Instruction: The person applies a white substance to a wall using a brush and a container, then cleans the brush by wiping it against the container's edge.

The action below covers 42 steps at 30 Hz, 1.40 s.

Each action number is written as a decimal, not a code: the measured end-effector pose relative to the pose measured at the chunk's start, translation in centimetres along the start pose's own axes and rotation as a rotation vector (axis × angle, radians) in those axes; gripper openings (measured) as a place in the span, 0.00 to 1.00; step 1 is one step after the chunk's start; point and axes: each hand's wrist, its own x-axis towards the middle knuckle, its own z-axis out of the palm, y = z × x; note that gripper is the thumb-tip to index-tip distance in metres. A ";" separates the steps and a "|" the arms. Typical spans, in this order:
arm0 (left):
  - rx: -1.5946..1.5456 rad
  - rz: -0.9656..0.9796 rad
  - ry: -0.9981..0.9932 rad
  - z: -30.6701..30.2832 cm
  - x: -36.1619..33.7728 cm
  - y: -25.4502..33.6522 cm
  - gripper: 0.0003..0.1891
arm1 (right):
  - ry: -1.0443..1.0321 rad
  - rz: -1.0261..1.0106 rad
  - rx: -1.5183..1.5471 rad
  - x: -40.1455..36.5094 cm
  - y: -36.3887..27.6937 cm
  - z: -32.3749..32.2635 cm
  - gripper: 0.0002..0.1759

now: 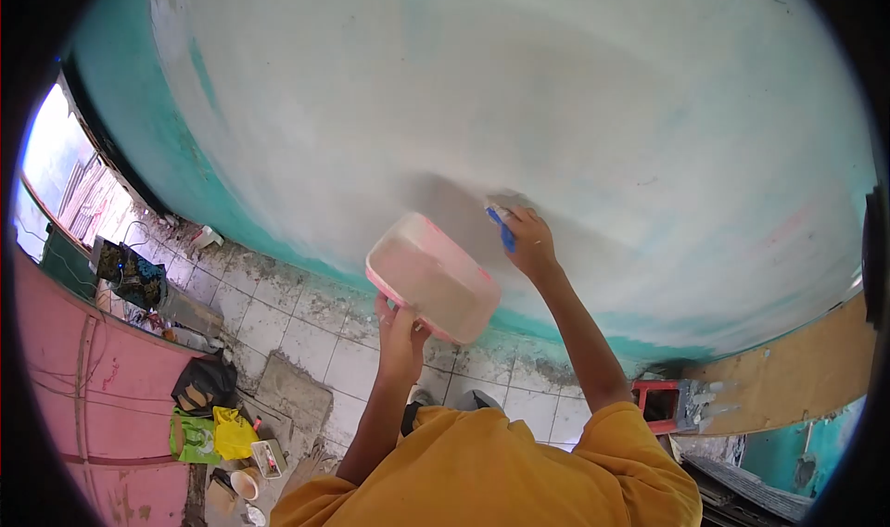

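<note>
My left hand point(401, 337) is closed on the near left rim of a pink rectangular tub point(451, 249), which is tilted in front of the wall. Pale greyish-white paint point(431, 284) covers its inside. To the right of the tub, my right hand point(531, 241) grips a paintbrush point(503, 228) by its blue handle. Its whitish head is up against the wall point(556, 91), though blur and shadow hide the exact contact. White coating spreads across most of the wall, with turquoise showing along the bottom and left.
Stained white floor tiles point(306, 349) run along the wall's foot. At lower left lie a yellow bag point(235, 433), a green bag point(193, 437) and a black bag point(206, 381). A red stool-like object point(656, 405) and a wooden board point(779, 379) stand at right.
</note>
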 end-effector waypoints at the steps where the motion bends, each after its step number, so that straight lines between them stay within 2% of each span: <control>1: -0.013 0.014 -0.002 0.4 0.0 0.3 0.37 | 0.050 0.065 0.152 -0.2 -0.1 -0.4 0.17; 2: -0.027 0.030 -0.004 0.8 0.2 0.6 0.37 | 0.054 0.068 0.158 -0.3 -0.1 -0.9 0.17; 4: -0.024 0.050 -0.006 1.4 0.4 0.5 0.38 | 0.335 0.136 0.382 -1.0 -0.6 -2.4 0.16; 5: -0.024 0.067 -0.011 1.5 0.4 0.4 0.38 | 0.325 0.147 0.395 -1.7 -1.1 -3.2 0.16; 7: 0.011 0.099 0.004 1.8 0.5 -0.1 0.38 | 0.435 0.595 1.068 -3.1 -2.8 -5.8 0.17; 10: 0.039 0.169 -0.034 2.0 0.3 -1.1 0.39 | 0.437 0.682 1.113 -4.5 -6.1 -12.0 0.19; 13: 0.077 0.232 -0.065 2.7 -0.4 -2.3 0.41 | 0.420 0.793 1.080 -7.3 -8.5 -14.9 0.16; 15: 0.120 0.361 -0.100 2.8 -0.9 -3.6 0.44 | 0.429 0.809 1.103 -8.3 -9.7 -14.8 0.15; 17: 0.145 0.384 -0.103 3.5 -2.0 -4.6 0.44 | 0.445 0.821 1.121 -9.3 -10.4 -14.9 0.14; 20: 0.257 0.437 -0.092 4.6 -4.2 -6.0 0.44 | 0.215 0.897 0.992 -10.8 -10.6 -15.1 0.12; 21: 0.348 0.464 -0.074 4.9 -5.0 -6.5 0.44 | 0.223 0.867 0.940 -11.2 -10.3 -14.9 0.12; 25: 0.315 0.468 -0.035 4.5 -7.1 -9.4 0.42 | 0.201 0.785 0.792 -12.6 -10.2 -14.8 0.12; 27: 0.706 0.543 0.013 2.9 -7.4 -10.9 0.40 | 0.081 0.691 0.631 -13.1 -10.2 -15.0 0.12; 28: 0.705 0.544 0.018 2.6 -7.6 -11.4 0.40 | 0.077 0.688 0.633 -13.4 -10.1 -14.9 0.12; 30: 0.682 0.553 0.029 2.4 -8.0 -12.3 0.37 | 0.113 0.543 0.534 -13.8 -9.8 -14.5 0.12; 34: 0.652 0.543 0.039 2.3 -8.6 -12.7 0.38 | 0.097 0.647 0.630 -13.6 -10.7 -15.3 0.11; 37: 0.752 0.591 0.055 2.2 -8.5 -11.7 0.38 | 0.036 0.696 0.730 -13.8 -10.6 -15.1 0.11; 39: 0.917 0.608 -0.005 1.9 -8.1 -10.8 0.47 | 0.054 0.620 0.638 -14.1 -10.3 -14.2 0.12; 42: 0.820 0.649 -0.004 2.3 -6.9 -9.4 0.46 | 0.109 0.691 0.700 -12.9 -11.4 -14.3 0.12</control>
